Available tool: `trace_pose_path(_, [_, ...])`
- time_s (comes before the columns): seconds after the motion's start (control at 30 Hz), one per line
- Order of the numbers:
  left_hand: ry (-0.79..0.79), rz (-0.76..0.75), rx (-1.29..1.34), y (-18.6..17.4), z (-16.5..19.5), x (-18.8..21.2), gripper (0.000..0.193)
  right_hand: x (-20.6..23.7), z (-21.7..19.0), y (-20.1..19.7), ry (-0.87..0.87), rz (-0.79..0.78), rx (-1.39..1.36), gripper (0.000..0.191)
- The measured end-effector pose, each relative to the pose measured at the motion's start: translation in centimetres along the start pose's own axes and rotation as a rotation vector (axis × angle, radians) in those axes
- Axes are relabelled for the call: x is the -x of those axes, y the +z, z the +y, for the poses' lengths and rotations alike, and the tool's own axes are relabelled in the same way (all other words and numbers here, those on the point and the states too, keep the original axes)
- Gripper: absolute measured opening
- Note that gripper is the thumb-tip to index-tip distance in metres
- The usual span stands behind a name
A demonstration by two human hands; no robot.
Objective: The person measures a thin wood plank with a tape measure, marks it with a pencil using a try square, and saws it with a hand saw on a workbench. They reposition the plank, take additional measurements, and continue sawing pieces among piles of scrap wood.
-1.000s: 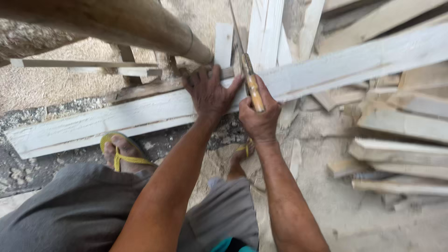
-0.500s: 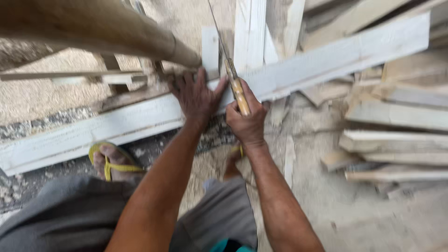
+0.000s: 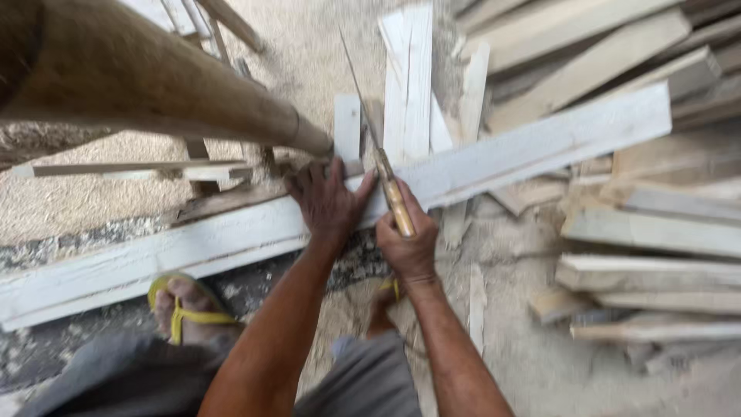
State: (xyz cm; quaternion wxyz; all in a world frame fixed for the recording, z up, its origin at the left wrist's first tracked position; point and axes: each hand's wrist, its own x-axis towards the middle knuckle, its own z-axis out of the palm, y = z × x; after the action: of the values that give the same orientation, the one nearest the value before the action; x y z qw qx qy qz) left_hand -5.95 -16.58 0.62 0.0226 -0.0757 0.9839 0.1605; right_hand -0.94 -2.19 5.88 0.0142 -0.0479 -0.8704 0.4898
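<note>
1. The left hand lies flat, fingers spread, pressing down on a long pale plank; it grips nothing, only bears on the wood.
2. The right hand is closed tight around the yellowish wooden handle of a saw, just beside the left hand at its 3 o'clock. Thumb and fingers wrap the handle fully.
3. The saw's thin blade runs from the handle toward 11 o'clock, crossing the plank's upper edge and ending over the sawdust-strewn ground. Where its teeth meet the wood is too blurred to tell.
4. The plank runs slantwise across the view, from low at 9 o'clock to high at 2 o'clock, with both hands near its middle.
5. A thick round brown log fills the view at 10 o'clock, its narrow end pointing toward the left hand and stopping just short of it.
6. A heap of pale offcut boards lies at 3 o'clock, well apart from the hands; more upright slats stand at 12 o'clock behind the plank.
7. At 7 o'clock a foot in a yellow-strapped sandal rests on the ground near the plank's lower edge. A second foot shows between the forearms, partly hidden.
</note>
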Motion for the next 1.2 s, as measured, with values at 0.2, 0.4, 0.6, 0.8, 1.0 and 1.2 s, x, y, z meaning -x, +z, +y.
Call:
trace_pose_path(0.2, [-0.124, -0.196, 0.022, -0.4, 0.0, -0.7, 0.073, 20.2, 0.1, -11.2, 0.189, -0.110, 0.105, 0.055])
trace_pose_path(0.4, [-0.118, -0.093, 0.006, -0.3, 0.3, -0.2, 0.079, 4.7, -0.1, -2.6, -0.030, 0.039, 0.094, 0.058])
trace_pose_path(0.6, [0.024, 0.057, -0.069, 0.2, -0.7, 0.0, 0.079, 11.1, 4.7, -3.6, -0.068, -0.001, 0.004, 0.049])
trace_pose_path(0.8, [-0.159, -0.228, 0.029, -0.6, 0.3, -0.5, 0.079, 12.3, -8.0, -11.5, -0.146, -0.149, 0.380, 0.065])
trace_pose_path(1.0, [0.052, 0.166, -0.028, 0.1, -0.5, 0.8, 0.078, 0.4, 0.0, 0.4, 0.026, -0.037, -0.041, 0.055])
trace_pose_path(1.2, [-0.069, -0.093, 0.031, 0.5, -0.6, 0.1, 0.078, 19.2, 2.4, -10.1, 0.101, -0.079, 0.057, 0.055])
